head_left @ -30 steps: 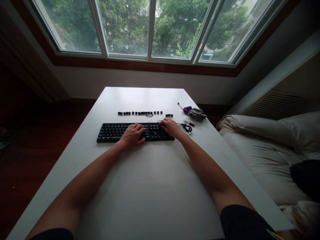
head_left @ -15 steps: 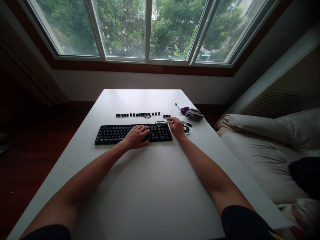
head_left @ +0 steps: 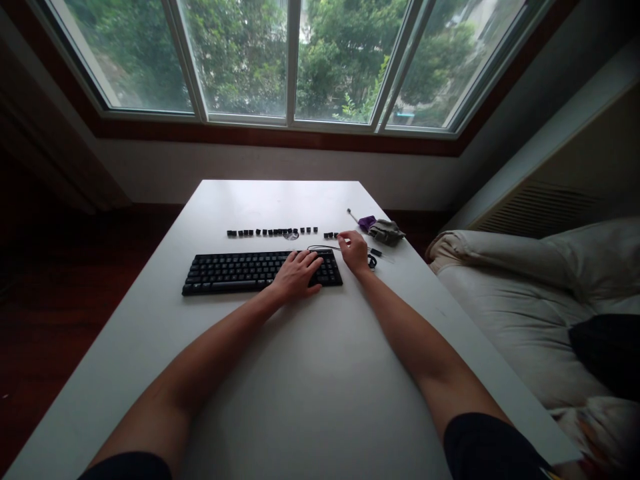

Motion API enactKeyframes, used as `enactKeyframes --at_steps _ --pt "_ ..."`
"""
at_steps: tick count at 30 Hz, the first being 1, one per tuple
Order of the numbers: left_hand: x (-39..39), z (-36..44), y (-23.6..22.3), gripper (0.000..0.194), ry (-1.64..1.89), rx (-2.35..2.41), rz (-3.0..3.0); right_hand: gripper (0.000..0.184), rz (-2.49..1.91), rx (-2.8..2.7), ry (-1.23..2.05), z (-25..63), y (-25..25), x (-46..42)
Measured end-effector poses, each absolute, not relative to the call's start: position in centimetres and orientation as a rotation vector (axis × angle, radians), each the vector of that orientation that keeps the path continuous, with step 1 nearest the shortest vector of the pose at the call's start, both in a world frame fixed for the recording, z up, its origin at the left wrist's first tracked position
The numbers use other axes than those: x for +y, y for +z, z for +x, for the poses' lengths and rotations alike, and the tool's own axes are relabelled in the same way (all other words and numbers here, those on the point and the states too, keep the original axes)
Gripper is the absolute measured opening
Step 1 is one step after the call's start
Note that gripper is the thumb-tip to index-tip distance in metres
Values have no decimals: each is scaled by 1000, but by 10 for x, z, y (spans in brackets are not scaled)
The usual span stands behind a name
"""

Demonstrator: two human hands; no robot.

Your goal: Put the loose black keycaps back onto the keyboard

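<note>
A black keyboard (head_left: 225, 272) lies across the white table. My left hand (head_left: 297, 273) rests on its right part with the fingers stretched out over the keys, holding nothing. Just beyond the keyboard's right end, my right hand (head_left: 353, 251) has its fingertips pinched together; whatever is between them is too small to make out. Beside those fingertips sits a small group of black keycaps (head_left: 330, 235). Farther left, a row of several more loose keycaps (head_left: 265, 232) runs behind the keyboard, with a small clear round piece (head_left: 291, 235) by it.
A brush (head_left: 351, 215), a purple cloth (head_left: 367, 223) and a grey crumpled cloth (head_left: 387, 231) lie at the table's (head_left: 300, 400) right edge. A coiled black cable (head_left: 372, 261) is beside my right wrist. A pale sofa (head_left: 500, 293) stands to the right, windows ahead.
My left hand has slid right along the keyboard toward the number keys. My right fingertips have drawn together beside the small keycap group. The view has shifted slightly.
</note>
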State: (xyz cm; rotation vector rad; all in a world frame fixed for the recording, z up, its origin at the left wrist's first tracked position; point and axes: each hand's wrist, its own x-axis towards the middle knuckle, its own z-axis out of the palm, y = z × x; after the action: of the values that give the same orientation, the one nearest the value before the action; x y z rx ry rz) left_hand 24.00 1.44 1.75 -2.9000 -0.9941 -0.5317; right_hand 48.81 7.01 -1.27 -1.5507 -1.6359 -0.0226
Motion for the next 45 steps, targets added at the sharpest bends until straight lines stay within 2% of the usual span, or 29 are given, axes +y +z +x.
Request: enactKeyframes --at_steps 11,20,26,36,45 --pt "15 238 15 65 -531 -1022 -2895 29 -1658 -2093 -98 502 -12 133" --pt "11 241 19 62 -471 -1035 -2851 20 -1649 -2100 -158 498 -23 138" --pt "6 243 15 62 -441 -1039 -2831 20 -1473 -2001 -102 490 -17 124" --pt "6 240 18 60 -475 -1047 -2865 18 -1244 -2065 251 484 1 60" --pt "5 237 22 57 -488 -1001 -2891 14 -1188 -2297 247 484 13 56"
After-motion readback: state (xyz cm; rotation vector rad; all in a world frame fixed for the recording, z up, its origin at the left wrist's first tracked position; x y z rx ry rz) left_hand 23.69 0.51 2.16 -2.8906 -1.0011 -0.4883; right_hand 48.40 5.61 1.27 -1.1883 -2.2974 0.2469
